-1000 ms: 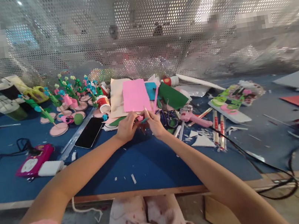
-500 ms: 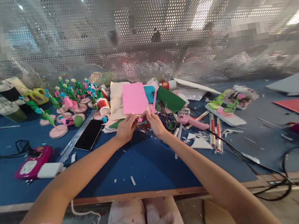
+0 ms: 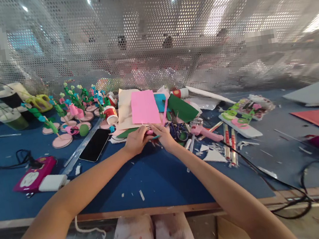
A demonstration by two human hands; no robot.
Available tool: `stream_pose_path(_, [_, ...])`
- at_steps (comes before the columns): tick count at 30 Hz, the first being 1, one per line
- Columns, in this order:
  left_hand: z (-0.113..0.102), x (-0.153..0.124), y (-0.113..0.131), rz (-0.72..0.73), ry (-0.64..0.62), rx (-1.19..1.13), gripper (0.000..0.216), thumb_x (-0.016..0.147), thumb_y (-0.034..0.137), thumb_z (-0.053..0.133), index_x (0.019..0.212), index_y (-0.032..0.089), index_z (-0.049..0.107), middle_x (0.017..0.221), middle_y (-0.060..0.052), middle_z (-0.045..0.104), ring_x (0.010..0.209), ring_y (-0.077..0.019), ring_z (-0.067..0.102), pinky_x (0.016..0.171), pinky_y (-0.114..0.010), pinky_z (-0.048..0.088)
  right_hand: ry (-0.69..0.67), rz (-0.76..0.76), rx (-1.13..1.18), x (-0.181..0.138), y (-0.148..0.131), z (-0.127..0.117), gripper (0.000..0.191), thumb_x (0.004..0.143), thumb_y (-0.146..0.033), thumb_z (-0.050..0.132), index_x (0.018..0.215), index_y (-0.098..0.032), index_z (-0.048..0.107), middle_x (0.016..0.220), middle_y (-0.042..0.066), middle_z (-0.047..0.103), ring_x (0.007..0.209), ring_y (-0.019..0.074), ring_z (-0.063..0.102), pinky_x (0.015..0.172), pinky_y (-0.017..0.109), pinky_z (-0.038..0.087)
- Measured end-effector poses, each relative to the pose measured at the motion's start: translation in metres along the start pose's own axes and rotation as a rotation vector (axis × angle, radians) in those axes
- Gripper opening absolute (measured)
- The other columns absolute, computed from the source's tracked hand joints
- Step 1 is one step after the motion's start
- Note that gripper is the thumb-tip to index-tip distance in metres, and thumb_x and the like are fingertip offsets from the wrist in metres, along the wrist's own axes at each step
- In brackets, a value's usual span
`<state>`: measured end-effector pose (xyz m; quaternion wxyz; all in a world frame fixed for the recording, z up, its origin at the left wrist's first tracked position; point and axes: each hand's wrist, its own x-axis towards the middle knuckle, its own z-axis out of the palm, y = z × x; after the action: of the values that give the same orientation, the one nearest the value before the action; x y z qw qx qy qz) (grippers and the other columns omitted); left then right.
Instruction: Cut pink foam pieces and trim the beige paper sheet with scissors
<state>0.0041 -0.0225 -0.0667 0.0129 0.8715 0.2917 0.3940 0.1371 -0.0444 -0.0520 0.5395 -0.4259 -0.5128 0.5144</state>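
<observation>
My left hand (image 3: 134, 141) and my right hand (image 3: 164, 136) meet above the blue table top (image 3: 156, 176), fingers pinched together. Between them they hold a small pink craft piece (image 3: 150, 132) with a thin teal stick (image 3: 156, 137) poking out toward the right hand. Just behind the hands lies a pink foam sheet (image 3: 144, 107) on a cream sheet, with a green sheet (image 3: 182, 109) to its right. A pink glue gun (image 3: 206, 131) and scissors (image 3: 179, 130) lie right of my right hand. A black phone (image 3: 95, 144) lies left of my left hand.
Several small foam flowers on pink round bases (image 3: 68, 113) stand at the back left, near cups (image 3: 11, 113). A magenta device (image 3: 34, 178) with a white block sits left. Glue sticks (image 3: 230, 143), a black cable (image 3: 277, 185) and paper scraps lie right. A perforated metal screen (image 3: 165, 34) closes the back.
Both hands have sunk slightly toward the table and stayed pinched on the small pink piece; the raised right finger has come down. The view has shifted a little.
</observation>
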Motion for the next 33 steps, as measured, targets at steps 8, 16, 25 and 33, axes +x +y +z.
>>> stream_pose_path(8, [0.000, 0.004, 0.000, 0.059, 0.212, -0.176, 0.041, 0.081, 0.034, 0.048, 0.114, 0.011, 0.040, 0.109, -0.016, 0.049, 0.103, -0.0211, 0.047, 0.087, -0.037, 0.043, 0.071, 0.146, 0.146, -0.003, 0.001, 0.007, 0.035, 0.066, -0.053, 0.056, 0.061, -0.020, 0.044, 0.031, -0.008, 0.040, 0.024, 0.0077, 0.033, 0.026, 0.019, 0.020])
stream_pose_path(16, [-0.004, 0.006, 0.000, 0.038, 0.221, -0.301, 0.024, 0.087, 0.021, 0.037, 0.101, 0.017, 0.056, 0.102, -0.009, 0.060, 0.101, -0.0175, 0.053, 0.089, -0.037, 0.043, 0.081, 0.156, -0.249, -0.004, -0.012, 0.004, 0.030, 0.080, -0.041, 0.034, 0.058, -0.021, 0.039, 0.038, -0.005, 0.039, 0.031, 0.0100, 0.035, 0.035, 0.023, 0.028])
stream_pose_path(25, [0.004, 0.011, -0.010, -0.426, 0.297, -0.799, 0.022, 0.073, 0.027, 0.060, 0.089, 0.013, 0.056, 0.086, -0.006, 0.063, 0.076, -0.0143, 0.063, 0.072, -0.027, 0.050, 0.515, 0.259, -1.482, -0.009, -0.034, -0.046, 0.055, 0.070, -0.042, 0.051, 0.102, 0.003, 0.047, 0.101, 0.028, 0.052, 0.100, 0.0356, 0.049, 0.079, 0.041, 0.039])
stream_pose_path(33, [-0.012, 0.030, -0.014, -0.392, 0.213, -0.979, 0.028, 0.066, 0.026, 0.066, 0.091, 0.013, 0.060, 0.094, -0.008, 0.065, 0.085, -0.0166, 0.061, 0.076, -0.029, 0.050, 0.404, 0.210, -1.129, 0.004, -0.029, -0.073, 0.023, 0.062, -0.035, 0.057, 0.073, -0.015, 0.059, 0.063, 0.006, 0.060, 0.073, 0.0227, 0.059, 0.058, 0.026, 0.040])
